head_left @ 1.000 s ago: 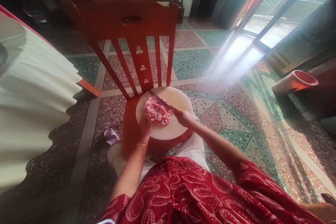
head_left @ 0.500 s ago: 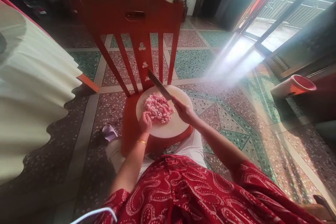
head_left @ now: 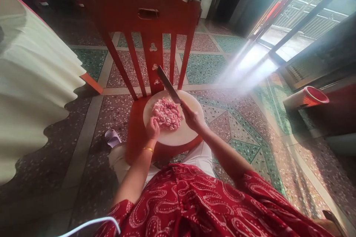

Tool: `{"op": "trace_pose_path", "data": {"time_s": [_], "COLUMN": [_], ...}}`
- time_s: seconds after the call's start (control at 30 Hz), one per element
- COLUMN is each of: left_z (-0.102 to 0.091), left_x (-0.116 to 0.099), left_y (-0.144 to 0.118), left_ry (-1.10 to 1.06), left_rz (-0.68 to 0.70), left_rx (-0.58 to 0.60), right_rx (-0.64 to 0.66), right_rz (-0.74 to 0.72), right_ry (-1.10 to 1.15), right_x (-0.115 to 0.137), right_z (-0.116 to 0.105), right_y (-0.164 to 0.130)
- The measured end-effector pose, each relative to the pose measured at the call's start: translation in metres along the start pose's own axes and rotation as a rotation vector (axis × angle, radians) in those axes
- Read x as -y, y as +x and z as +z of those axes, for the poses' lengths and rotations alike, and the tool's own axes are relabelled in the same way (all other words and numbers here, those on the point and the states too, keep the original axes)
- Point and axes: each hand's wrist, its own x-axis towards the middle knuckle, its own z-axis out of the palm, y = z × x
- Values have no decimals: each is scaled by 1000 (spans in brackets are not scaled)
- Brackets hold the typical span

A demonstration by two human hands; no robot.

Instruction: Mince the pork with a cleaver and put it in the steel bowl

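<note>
A mound of minced meat, pink with pale bits, lies on a round white cutting board. The board rests on the seat of a reddish-brown wooden chair. My right hand is closed round the handle of a cleaver. Its blade slants up and to the left, over the far part of the board, with the flat side partly showing. At the near left edge of the meat is my left hand, its fingers curled against the mound; whether they pinch anything is hidden.
The chair's tall slatted back rises behind the board. A pale draped cloth hangs at the left. On the right a white and red bin stands on the terrazzo floor. A white cable crosses the lower left.
The cleaver has turned slightly, so more of its flat side shows. My right hand has shifted a little left. My left hand stays by the meat. The whole view has moved slightly.
</note>
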Motion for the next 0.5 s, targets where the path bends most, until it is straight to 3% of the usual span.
{"op": "trace_pose_path", "data": {"time_s": [0.13,0.2,0.3,0.37,0.5], "left_z": [-1,-1,-1,-1,-1], "left_x": [0,-1,-1,-1,0], "left_y": [-1,0,1,1,1], "left_ry": [5,14,12,3,-2], "left_rz": [-4,-9,-21,-32,-38], "left_rx": [9,35,45,30,22], "right_rx": [225,188,10,-56,154], "right_rz": [144,91,-25,-11,165], "right_ry": [-150,-132,-51,-30,-79], "right_x": [-15,-18,-12,-8,-15], "right_z": [15,7,-9,-8,7], "right_y": [3,7,15,17,13]}}
